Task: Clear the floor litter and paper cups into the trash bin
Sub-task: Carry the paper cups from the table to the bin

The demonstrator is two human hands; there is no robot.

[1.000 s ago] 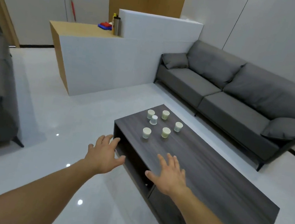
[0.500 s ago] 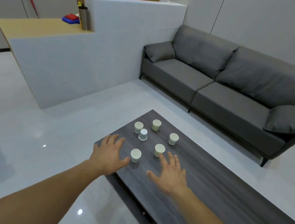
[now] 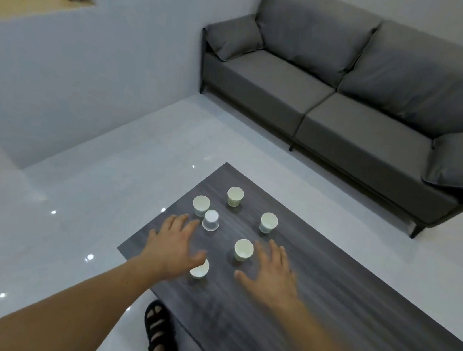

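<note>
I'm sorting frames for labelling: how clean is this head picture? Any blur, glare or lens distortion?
Head view throughout: motion blur smears both forearms, and the left hand and right hand look softer than the paper cups; small white glints dot the glossy floor; the wide lens stretches the sofa edgeward.

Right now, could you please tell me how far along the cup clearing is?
Nothing looks done: six paper cups stand on the coffee table, one cup upside down. In hand: nothing yet; the left hand is spread over the nearest cup and the right hand is open beside another cup. Left: every cup, and no trash bin or floor litter shows in this view.
</note>
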